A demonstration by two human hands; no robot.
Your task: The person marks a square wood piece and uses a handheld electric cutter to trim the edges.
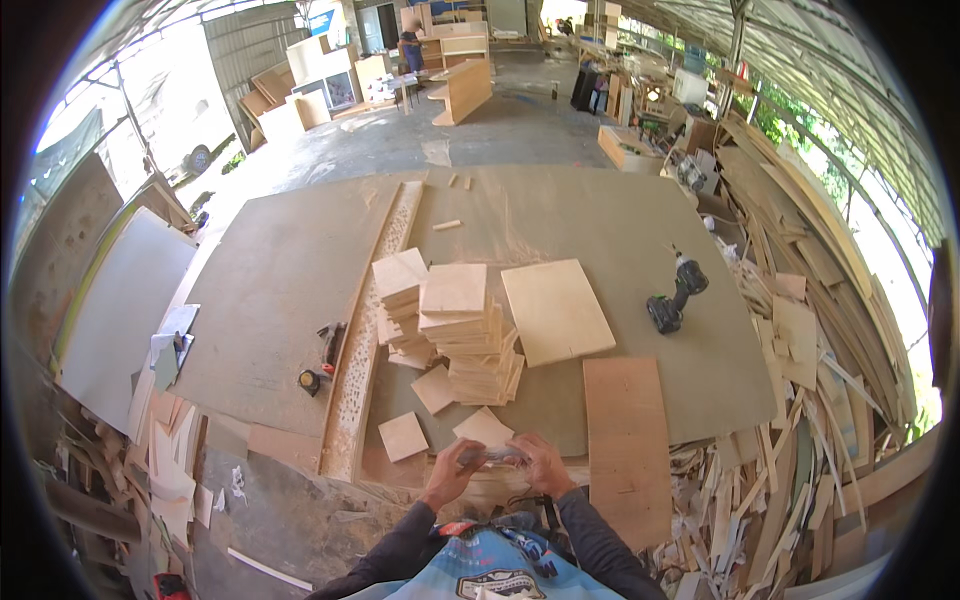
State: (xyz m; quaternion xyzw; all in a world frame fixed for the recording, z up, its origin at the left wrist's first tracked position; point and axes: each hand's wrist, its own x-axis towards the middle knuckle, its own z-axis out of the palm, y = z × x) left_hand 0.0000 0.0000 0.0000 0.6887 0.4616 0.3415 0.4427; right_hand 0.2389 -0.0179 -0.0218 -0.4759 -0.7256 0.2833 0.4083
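Note:
At the table's near edge my left hand (pixel 452 474) and my right hand (pixel 542 465) are close together, fingers closed. Between them is a small greyish thing (pixel 492 455), too small and blurred to name. Just beyond my fingers lies a square wooden piece (pixel 484 426), partly covered by them. To its left are two more loose squares, one (pixel 403 437) nearer and one (pixel 434 389) against the stacks. Behind stand an uneven stack of wooden squares (pixel 455 290) and a second stack (pixel 400 270) to its left.
A larger pale board (pixel 558 312) and a reddish-brown board (pixel 628 430) lie right of the stacks. A cordless drill (pixel 679 296) rests farther right. A long dusty strip (pixel 370 340) crosses the table, with a tape measure (pixel 309 381) beside it. Wood scraps (pixel 770 490) heap up at right.

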